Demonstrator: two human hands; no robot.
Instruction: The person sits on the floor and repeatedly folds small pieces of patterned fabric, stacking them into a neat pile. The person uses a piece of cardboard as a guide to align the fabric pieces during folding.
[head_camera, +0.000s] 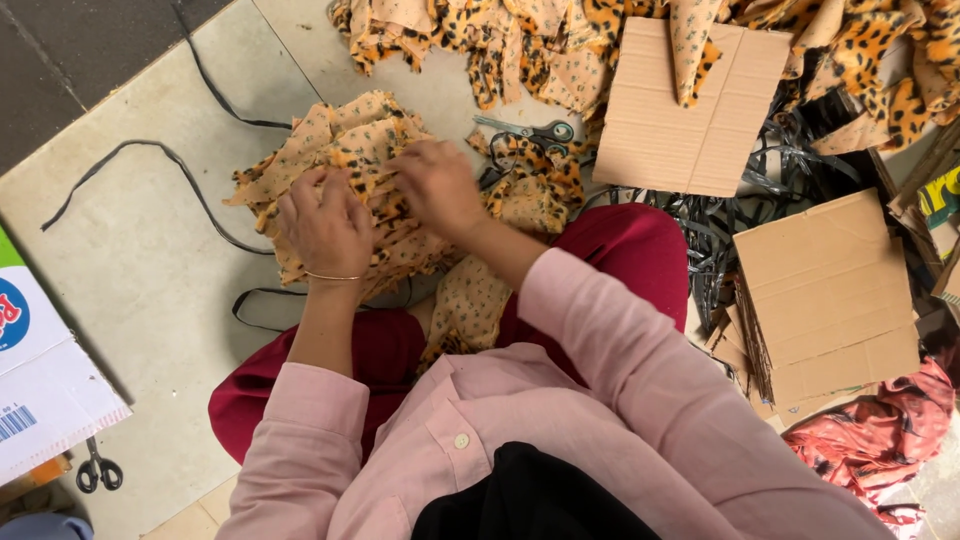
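Viewing from the head camera, I read a stack of leopard-print fabric pieces (345, 165) lying on the pale floor tile (130, 250), just ahead of the person's knees.

1. Left hand (325, 225): palm down on the near-left part of the stack, fingers curled onto the top layers. I judge a light pinch, but the fingertips are hidden, so I cannot tell how firm it is.
2. Right hand (435, 185): resting on the stack's right edge, fingers bent down into the cloth, apparently gripping a layer.
3. Handling, by my judgement: the pieces look thin, light and limp, not fragile. They will sag and slide over one another. Take hold at the cut edges, with the other palm flat to steady the layers.

Nearby: scissors (530, 132) just beyond the right hand, cardboard sheet (690, 110) further right, black strap (180, 170) on the tile.
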